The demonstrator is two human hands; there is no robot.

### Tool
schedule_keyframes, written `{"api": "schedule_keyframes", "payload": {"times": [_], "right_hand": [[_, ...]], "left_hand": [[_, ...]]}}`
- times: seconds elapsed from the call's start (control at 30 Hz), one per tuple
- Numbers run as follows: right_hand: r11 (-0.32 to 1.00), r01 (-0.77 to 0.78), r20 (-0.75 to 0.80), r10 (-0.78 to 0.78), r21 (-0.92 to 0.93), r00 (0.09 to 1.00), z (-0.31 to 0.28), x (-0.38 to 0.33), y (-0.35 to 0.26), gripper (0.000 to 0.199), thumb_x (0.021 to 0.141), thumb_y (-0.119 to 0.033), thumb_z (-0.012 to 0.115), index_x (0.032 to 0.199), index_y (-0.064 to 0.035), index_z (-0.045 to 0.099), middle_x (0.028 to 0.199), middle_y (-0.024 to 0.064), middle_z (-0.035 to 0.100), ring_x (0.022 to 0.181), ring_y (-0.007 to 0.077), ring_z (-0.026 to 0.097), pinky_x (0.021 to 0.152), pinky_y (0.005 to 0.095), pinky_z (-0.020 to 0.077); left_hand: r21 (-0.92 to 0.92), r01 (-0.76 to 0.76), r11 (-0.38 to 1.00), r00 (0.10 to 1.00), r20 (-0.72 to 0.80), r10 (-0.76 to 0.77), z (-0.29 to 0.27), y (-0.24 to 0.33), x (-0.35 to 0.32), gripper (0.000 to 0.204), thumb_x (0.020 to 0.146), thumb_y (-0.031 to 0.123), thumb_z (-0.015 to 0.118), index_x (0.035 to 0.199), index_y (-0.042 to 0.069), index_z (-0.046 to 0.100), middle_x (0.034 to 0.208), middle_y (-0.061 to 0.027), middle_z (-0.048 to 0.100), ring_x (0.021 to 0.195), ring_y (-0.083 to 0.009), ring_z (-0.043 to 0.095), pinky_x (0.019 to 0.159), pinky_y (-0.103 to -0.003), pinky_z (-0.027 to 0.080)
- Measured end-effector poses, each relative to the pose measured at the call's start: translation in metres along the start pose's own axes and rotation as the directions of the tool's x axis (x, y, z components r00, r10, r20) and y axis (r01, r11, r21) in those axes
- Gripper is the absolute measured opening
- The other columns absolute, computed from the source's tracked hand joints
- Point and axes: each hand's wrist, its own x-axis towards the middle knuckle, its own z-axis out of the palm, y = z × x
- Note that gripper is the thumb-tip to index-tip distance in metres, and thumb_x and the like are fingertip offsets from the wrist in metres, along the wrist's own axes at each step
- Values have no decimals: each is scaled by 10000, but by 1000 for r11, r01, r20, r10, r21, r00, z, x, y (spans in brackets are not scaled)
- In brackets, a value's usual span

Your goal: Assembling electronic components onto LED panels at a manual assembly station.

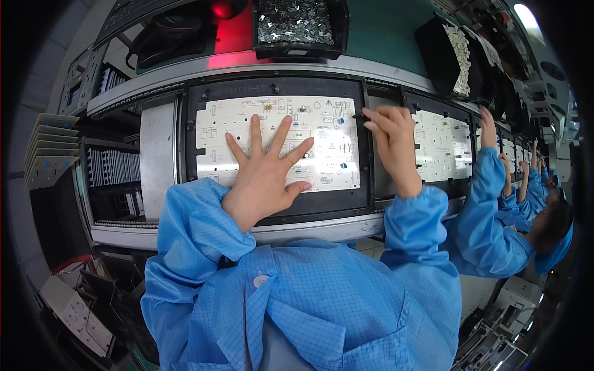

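Note:
A white circuit board [337, 176] lies in a black frame [278, 214] in front of me. It has printed outlines and a few small parts, some blue and some yellow. My left hand [263, 170] rests flat on the board, fingers spread, with a ring on one finger, and covers part of its surface. At the frame's right side, my right hand [394, 139] has its fingers curled together, thumb and forefinger at a small black latch [359, 115] by the board's upper right edge. Black knobs [275, 88] stand along the frame's far side.
Beyond the rail, a black bin [300, 52] holds many small metal pieces. Another bin [458, 59] holds pale parts. More framed boards [442, 145] continue rightward, where co-workers in blue sleeves [495, 210] work. Racked boards [52, 145] stand at left.

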Motion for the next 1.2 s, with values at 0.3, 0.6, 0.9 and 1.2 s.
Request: {"api": "schedule_keyframes", "payload": {"times": [0.3,0.6,0.9,1.2], "right_hand": [[959,-266,-75,260,-95,963,3,-81,-52,233,797,-60,785,1026,-34,754,954,92,609,919,265,549,836,378,432],[977,-200,-11,202,79,979,4,-78,-53,228,811,72,688,968,-73,767,941,46,680,958,260,563,883,351,422],[985,-124,114,110,124,987,-23,-57,-88,341,780,81,689,1092,-52,720,1074,118,630,1031,289,541,875,368,455],[881,0,397,-213,473,893,34,-50,-132,283,709,-14,800,980,-32,722,945,94,625,865,283,602,728,365,510]], "left_hand": [[37,17,999,1000,3,-17,-1,1,2,730,859,544,682,1520,372,423,1682,-90,119,1480,-572,-24,1027,-857,-4],[26,4,1000,998,-60,-3,3,-5,-4,718,861,529,679,1512,340,442,1669,-111,145,1464,-596,0,981,-891,4],[-457,-119,882,969,-246,4,-55,-80,-37,357,927,69,636,1284,76,645,1405,-146,580,1378,-411,453,1135,-436,384],[-301,-59,952,994,-108,28,-54,-111,-112,263,783,53,765,1036,59,694,1340,-79,632,1413,-360,421,1181,-509,338]]}}
